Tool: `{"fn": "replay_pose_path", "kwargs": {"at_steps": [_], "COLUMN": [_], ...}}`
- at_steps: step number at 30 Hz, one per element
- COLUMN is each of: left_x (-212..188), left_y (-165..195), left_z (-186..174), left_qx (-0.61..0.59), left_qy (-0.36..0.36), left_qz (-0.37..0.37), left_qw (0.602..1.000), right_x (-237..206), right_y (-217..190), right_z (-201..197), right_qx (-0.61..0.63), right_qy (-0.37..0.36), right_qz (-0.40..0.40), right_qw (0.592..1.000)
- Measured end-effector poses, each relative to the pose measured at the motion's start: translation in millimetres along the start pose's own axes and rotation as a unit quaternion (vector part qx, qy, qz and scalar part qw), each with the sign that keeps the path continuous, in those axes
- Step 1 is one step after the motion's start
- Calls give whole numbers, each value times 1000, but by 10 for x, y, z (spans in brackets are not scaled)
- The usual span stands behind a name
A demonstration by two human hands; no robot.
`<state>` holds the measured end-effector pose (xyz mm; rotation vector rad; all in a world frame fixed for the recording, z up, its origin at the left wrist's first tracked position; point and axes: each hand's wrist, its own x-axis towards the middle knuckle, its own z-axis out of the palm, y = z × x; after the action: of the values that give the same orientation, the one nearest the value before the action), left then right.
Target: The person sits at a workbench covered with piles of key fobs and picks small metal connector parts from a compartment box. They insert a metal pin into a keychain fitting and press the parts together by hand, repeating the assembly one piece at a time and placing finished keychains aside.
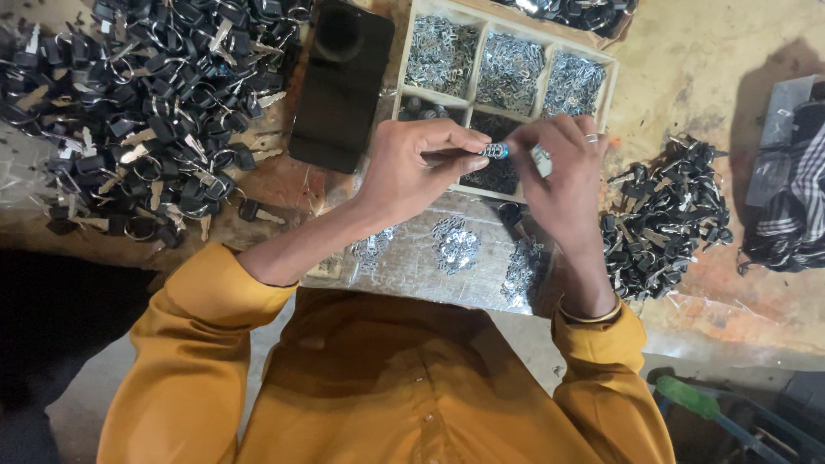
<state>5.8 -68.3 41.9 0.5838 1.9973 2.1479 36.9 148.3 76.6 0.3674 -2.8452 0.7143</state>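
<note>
My left hand (412, 167) pinches a thin metal tool with a small blue and silver tip (496, 151). My right hand (563, 167), a ring on one finger, grips the same small piece from the other side. Both hands hover over a wooden tray with compartments (478, 86) that holds small silver parts in its far cells and dark parts in the near ones. Just below the hands, little heaps of silver parts (455, 243) lie on a shiny sheet.
A big heap of black-headed keys on rings (150, 103) covers the left. A smaller heap of black keys (662, 215) lies to the right. A black phone-like slab (341, 82) stands beside the tray. Striped cloth (795, 206) is at the far right.
</note>
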Motion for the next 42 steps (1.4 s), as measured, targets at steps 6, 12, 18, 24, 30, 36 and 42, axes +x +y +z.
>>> {"fn": "replay_pose_path", "kwargs": {"at_steps": [6,12,18,24,30,36,42], "left_x": [-6,-8,-6,-8,-28,-56,-39], "left_y": [13,16,19,26,16,3,2], "left_z": [9,8,16,24,33,33,33], "left_qx": [2,6,8,16,7,58,54], "left_qy": [0,3,5,-1,6,6,-7], "left_qz": [-4,10,21,18,11,6,15], "left_qw": [1000,1000,1000,1000,1000,998,998], "right_x": [-56,-88,-110,-132,-88,-35,-6], "right_y": [11,1,-8,-27,-100,-198,-151], "right_z": [20,79,131,179,116,-19,-42], "right_qx": [270,365,340,372,255,94,103], "right_qy": [3,-13,6,12,31,13,-27], "right_qz": [72,75,89,86,13,-75,0], "right_qw": [960,928,936,924,966,993,994]}}
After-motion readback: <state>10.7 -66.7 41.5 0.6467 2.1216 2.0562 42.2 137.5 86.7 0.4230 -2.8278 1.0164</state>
